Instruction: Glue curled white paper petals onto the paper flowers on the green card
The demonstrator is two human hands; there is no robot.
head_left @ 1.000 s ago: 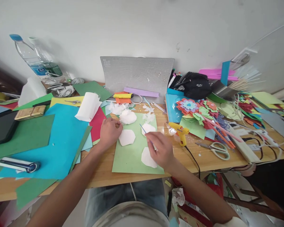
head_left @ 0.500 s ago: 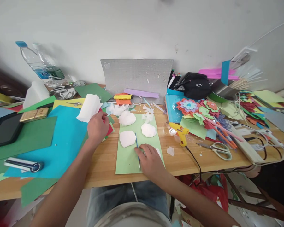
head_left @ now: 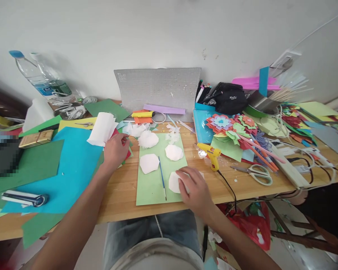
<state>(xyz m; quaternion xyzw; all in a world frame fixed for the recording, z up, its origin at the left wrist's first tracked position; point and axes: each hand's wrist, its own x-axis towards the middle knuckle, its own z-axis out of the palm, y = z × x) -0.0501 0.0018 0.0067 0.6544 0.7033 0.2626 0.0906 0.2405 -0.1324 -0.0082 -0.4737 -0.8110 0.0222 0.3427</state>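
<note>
My left hand (head_left: 116, 150) is over red paper (head_left: 127, 154), beside a curled white sheet of thin paper (head_left: 103, 129). Its fingers are bent together, and what they hold, if anything, is hidden. My right hand (head_left: 196, 191) rests with parted fingers over a white paper piece (head_left: 174, 182), partly covering it. That piece lies on a light green sheet (head_left: 149, 191). A slim blue paintbrush (head_left: 161, 174) lies on the sheet, left of the hand. White pieces lie at left (head_left: 149, 164) and right (head_left: 174, 152), with a crumpled white clump (head_left: 148, 139) behind.
A yellow glue gun (head_left: 212, 153) and scissors (head_left: 259, 173) lie at right, near paper flowers (head_left: 221, 125). A grey cutting mat (head_left: 160, 90) leans on the wall. Blue paper (head_left: 79, 168) and a stapler (head_left: 24, 198) lie left; bottles (head_left: 35, 77) stand behind.
My right hand has left the paintbrush and moved right onto the white paper piece. The brush now lies free on the green sheet. My left hand stays by the red paper.
</note>
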